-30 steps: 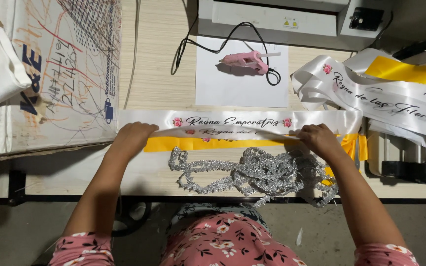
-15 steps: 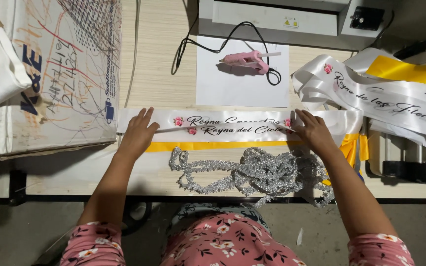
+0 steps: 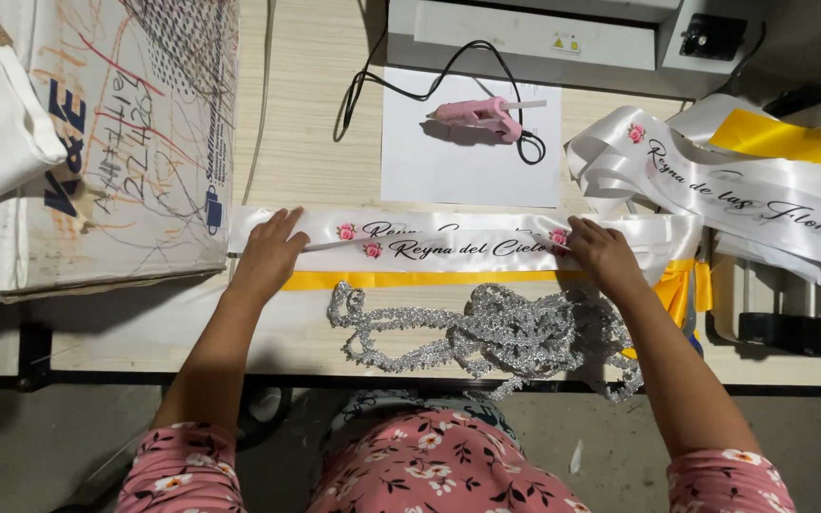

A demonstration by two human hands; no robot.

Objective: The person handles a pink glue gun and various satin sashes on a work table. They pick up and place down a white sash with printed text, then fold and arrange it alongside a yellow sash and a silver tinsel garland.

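A white satin sash (image 3: 458, 242) with dark script lettering and small pink roses lies flat across the wooden table (image 3: 315, 161), stacked over another white sash and a yellow ribbon (image 3: 410, 279). My left hand (image 3: 268, 255) presses flat on the sash's left end, fingers spread. At the right end of the lettering my right hand (image 3: 602, 255) rests on the sash, fingers bent down onto the fabric. A tangled heap of silver sequin trim (image 3: 486, 332) lies just in front of the sashes, between my forearms.
A pink glue gun (image 3: 479, 114) with a black cord rests on a white sheet of paper (image 3: 448, 166) behind the sashes. More white sashes (image 3: 743, 190) and yellow fabric pile up at the right. A scribbled cardboard box (image 3: 125, 142) sits at the left, a grey machine (image 3: 563, 33) at the back.
One second ago both hands held the top sash lifted by its edge. They have since laid it down flat and now press on it, the left hand having slid outward to the sash's left end.
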